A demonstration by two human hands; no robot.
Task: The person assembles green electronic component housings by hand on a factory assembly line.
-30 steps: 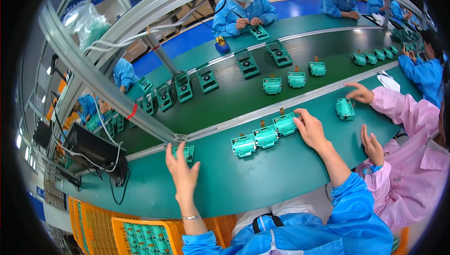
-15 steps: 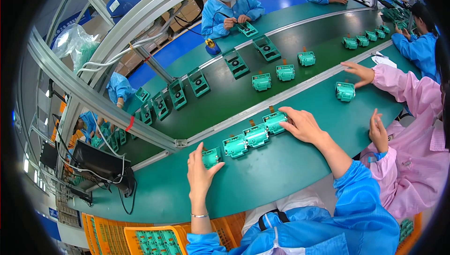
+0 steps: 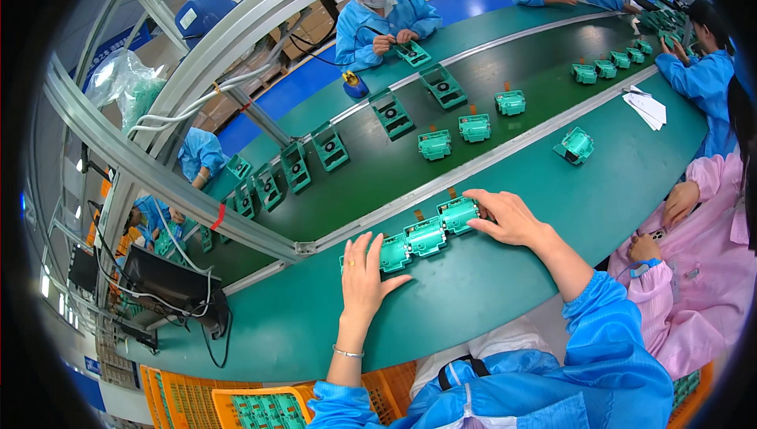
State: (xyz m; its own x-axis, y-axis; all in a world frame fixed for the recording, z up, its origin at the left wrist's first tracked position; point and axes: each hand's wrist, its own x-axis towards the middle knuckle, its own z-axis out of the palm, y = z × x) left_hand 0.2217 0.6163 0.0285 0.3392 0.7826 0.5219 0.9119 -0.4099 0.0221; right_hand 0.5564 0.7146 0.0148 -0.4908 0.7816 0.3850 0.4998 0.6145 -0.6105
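Note:
Several green plastic housings stand in a slanting row on the green tabletop, each with small metal parts, some with an amber tab at the back. At the row's left end my left hand (image 3: 363, 277) closes round a housing, its fingers behind and thumb in front, covering most of it. Right of those fingers sits a second housing (image 3: 395, 255), touching a middle housing (image 3: 426, 238). My right hand (image 3: 509, 220) grips the right-end housing (image 3: 457, 216) by its right side, thumb in front and fingers behind.
Beyond the metal rail, a dark green conveyor carries more housings (image 3: 434, 144) and open green frames (image 3: 390, 113). A lone housing (image 3: 577, 145) lies tilted at right, by a co-worker's pink sleeve (image 3: 717, 180). A black monitor (image 3: 169, 283) stands left; an orange crate (image 3: 229, 409) is below.
My left hand has moved right, bringing the left-end housing up to the row. My right hand stays at the right end. The pink-sleeved co-worker's hands have drawn back from the lone housing, now tilted.

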